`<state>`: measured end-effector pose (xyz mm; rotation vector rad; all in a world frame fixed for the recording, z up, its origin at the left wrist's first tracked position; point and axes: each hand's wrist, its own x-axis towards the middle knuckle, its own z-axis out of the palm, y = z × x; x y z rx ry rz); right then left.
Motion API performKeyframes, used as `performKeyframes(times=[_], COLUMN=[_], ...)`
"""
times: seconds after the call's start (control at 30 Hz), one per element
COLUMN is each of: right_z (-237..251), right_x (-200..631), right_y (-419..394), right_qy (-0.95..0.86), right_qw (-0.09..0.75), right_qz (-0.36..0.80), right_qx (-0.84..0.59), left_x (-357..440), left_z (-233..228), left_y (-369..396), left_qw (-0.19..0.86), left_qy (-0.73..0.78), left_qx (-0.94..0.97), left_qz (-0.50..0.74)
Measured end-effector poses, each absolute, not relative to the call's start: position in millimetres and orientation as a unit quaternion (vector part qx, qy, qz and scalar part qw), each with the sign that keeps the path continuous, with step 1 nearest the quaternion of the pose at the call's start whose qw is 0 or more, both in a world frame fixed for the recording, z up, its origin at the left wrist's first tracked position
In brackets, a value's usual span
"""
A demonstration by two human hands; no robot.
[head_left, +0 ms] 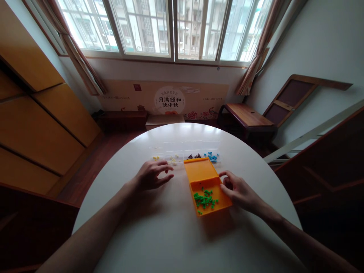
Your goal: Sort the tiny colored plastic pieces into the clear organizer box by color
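- On the round white bench (176, 235), the left hand (152, 175) rests palm down, fingers loosely spread, holding nothing.
- Just beyond it lies a clear divided box (186, 156) (yellow, dark and blue bits inside).
- An orange tray (200, 172) holds green pieces (205, 198).
- The right hand (239, 191), half open, touches the tray's right edge.

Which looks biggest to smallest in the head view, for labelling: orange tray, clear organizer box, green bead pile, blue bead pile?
1. orange tray
2. clear organizer box, though farther away, so unsure
3. green bead pile
4. blue bead pile
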<state>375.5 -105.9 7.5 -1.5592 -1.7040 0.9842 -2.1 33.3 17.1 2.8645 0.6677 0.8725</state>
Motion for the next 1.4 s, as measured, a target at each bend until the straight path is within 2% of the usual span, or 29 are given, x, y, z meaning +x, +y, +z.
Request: performKeyframes(times=[0.3,0.73,0.93,1.17,1.4], right_z=[8.3,21.1,8.1,-8.7,-7.0], right_x=[329.2,328.6,334.5,338.0,347.0], right_y=[-88.3,-74.3,-57.3,-53.6,-60.3], right_qy=[-0.660,-0.675,-0.675,-0.654,-0.671], right_qw=[0.276,0.226,0.268,0.355,0.351], right_qz=[0.334,0.355,0.346,0.370,0.385], right_qx=[-0.613,-0.606,-0.594,-0.556,-0.527], left_x=[-1.1,8.6,12.3,13.1,18.9], left_z=[11.1,4.5,1.8,-3.2,-1.0], left_y=[31.9,27.9,30.3,33.5,33.4], left_qw=[0.082,0.187,0.220,0.235,0.260], left_qy=[0.231,0.275,0.285,0.291,0.251], left_qx=[0.936,0.902,0.886,0.877,0.873], left_qz=[0.252,0.275,0.293,0.300,0.327])
